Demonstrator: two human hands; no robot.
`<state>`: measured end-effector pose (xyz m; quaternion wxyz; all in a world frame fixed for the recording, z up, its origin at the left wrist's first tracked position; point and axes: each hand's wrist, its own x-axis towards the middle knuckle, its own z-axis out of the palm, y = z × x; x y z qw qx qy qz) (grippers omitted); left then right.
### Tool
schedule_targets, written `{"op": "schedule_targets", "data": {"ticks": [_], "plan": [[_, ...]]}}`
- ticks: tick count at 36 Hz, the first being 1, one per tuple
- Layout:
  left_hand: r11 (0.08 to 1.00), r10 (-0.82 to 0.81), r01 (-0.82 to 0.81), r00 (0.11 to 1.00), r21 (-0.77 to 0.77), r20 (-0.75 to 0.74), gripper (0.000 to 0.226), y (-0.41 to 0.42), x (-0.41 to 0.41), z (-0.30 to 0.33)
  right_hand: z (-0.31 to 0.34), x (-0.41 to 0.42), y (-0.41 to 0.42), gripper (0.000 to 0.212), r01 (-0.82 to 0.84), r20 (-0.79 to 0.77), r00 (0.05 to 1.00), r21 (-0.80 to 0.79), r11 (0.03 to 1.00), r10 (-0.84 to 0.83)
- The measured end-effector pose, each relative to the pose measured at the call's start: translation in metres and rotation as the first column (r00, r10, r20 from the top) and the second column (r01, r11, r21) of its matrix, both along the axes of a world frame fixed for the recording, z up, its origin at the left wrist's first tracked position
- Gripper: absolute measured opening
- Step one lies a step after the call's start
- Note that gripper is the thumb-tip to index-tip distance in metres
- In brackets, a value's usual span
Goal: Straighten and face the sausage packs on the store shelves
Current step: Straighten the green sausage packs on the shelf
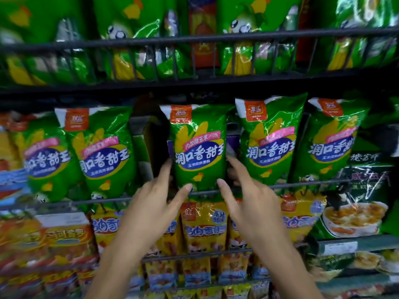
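Head: both hands flank green pack [197, 147], prob.

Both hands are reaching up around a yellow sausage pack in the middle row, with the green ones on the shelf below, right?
Not quite. The head view shows the left hand and right hand around a green pack in the middle row; the yellow packs are on the shelf below.

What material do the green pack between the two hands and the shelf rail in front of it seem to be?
Green pack: probably glossy plastic film, since it shows creases and bright glints. Shelf rail: it looks like dark painted metal wire, thin and straight with a dull sheen; the coating cannot be told.
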<state>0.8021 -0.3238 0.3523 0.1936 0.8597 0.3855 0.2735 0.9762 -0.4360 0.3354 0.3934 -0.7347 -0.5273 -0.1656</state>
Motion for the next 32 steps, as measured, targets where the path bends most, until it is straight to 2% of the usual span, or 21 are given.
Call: {"op": "schedule_targets", "data": {"ticks": [2, 4, 9, 14, 18, 21, 24, 26, 28, 30, 32], "plan": [[1.0, -0.02, 0.02, 0.999, 0.012, 0.034, 0.075, 0.006, 0.001, 0.002, 0.004, -0.002, 0.006, 0.055, 0.037, 0.0, 0.999, 0.015, 0.999, -0.037], [0.999, -0.032, 0.03, 0.998, 0.032, 0.061, 0.069, 0.006, 0.002, 0.008, 0.006, 0.0, 0.01, 0.054, 0.019, -0.068, 0.998, 0.048, 0.999, -0.016], [0.998, -0.046, 0.042, 0.991, 0.037, 0.123, 0.068, 0.001, 0.008, 0.014, 0.006, 0.008, 0.011, 0.048, 0.015, -0.116, 0.993, 0.179, 0.984, 0.006], [0.999, -0.054, 0.053, 0.996, 0.013, 0.071, 0.074, 0.002, 0.008, 0.011, -0.002, 0.01, 0.01, 0.052, 0.0, -0.124, 0.992, 0.111, 0.994, 0.014], [0.999, -0.042, 0.04, 0.997, 0.033, 0.072, 0.072, 0.002, 0.008, 0.007, -0.008, 0.01, 0.009, 0.054, -0.023, -0.104, 0.994, 0.132, 0.991, 0.037], [0.999, -0.034, 0.032, 0.993, 0.018, 0.112, 0.072, 0.0, 0.009, 0.003, -0.008, 0.009, 0.002, 0.051, -0.11, -0.159, 0.976, 0.242, 0.964, 0.151], [0.999, 0.03, -0.039, 0.964, 0.03, 0.262, 0.067, -0.01, 0.012, -0.005, -0.007, 0.015, -0.012, 0.047, -0.123, -0.069, 0.984, 0.414, 0.902, 0.165], [0.986, 0.003, -0.073, 0.907, 0.149, 0.422, 0.055, -0.022, 0.018, -0.007, -0.007, 0.025, -0.02, 0.047, -0.108, -0.023, 0.991, 0.473, 0.874, 0.134], [0.937, -0.122, -0.054, 0.875, 0.344, 0.468, 0.05, -0.035, 0.03, -0.008, -0.004, 0.037, -0.026, 0.049, -0.099, 0.011, 0.994, 0.465, 0.88, 0.106], [0.871, -0.293, 0.076, 0.873, 0.485, 0.391, 0.05, -0.047, 0.047, -0.006, 0.001, 0.049, -0.029, 0.05, -0.102, 0.042, 0.995, 0.408, 0.907, 0.093], [0.808, -0.414, 0.212, 0.869, 0.55, 0.273, 0.051, -0.058, 0.067, 0.002, 0.006, 0.059, -0.028, 0.051, -0.136, 0.062, 0.991, 0.347, 0.928, 0.122]]}}
